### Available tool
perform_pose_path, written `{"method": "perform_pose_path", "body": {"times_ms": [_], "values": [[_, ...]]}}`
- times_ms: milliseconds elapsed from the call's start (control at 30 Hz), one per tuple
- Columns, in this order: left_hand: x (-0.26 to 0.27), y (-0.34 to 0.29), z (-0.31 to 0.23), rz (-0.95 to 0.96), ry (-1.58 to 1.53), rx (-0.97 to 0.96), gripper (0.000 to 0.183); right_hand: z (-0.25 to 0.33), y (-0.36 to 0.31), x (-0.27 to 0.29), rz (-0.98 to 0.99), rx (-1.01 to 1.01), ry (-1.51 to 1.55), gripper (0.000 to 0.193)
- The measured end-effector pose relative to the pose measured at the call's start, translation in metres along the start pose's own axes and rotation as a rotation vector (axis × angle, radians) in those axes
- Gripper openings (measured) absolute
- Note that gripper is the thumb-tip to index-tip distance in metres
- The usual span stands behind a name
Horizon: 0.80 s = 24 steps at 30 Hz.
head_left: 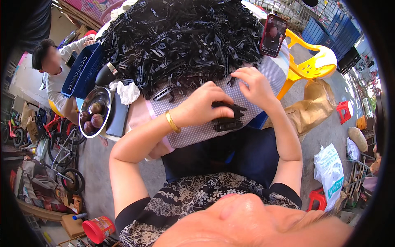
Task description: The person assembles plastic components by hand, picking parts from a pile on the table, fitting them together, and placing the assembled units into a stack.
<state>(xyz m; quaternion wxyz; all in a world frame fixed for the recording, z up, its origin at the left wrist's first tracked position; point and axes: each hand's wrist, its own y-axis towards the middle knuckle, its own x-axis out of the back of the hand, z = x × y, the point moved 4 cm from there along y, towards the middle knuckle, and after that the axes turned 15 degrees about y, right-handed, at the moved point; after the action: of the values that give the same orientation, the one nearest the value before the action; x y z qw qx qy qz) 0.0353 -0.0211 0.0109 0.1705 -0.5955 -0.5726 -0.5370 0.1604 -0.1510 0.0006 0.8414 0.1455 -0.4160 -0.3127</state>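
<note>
Over the grey dotted cloth (pixel 185 140), left hand (pixel 202 105) has fingers wrapped round black slotted plastic clips (pixel 228 123), partly hidden, count unclear. Right hand (pixel 256 85): fingers slightly parted beside the heap of glossy, narrow black plastic strips (pixel 177 41); can't tell if they pinch one. Heap's top cut off.

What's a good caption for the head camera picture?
Left hand holding black pieces, right hand close by, before a big black heap.
</note>
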Motion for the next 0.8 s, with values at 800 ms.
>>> {"method": "perform_pose_path", "body": {"times_ms": [800], "values": [[0.034,0.02,0.05,-0.385,0.161,0.308,0.018,0.014,-0.001,-0.004,-0.257,-0.141,0.914,0.028]]}}
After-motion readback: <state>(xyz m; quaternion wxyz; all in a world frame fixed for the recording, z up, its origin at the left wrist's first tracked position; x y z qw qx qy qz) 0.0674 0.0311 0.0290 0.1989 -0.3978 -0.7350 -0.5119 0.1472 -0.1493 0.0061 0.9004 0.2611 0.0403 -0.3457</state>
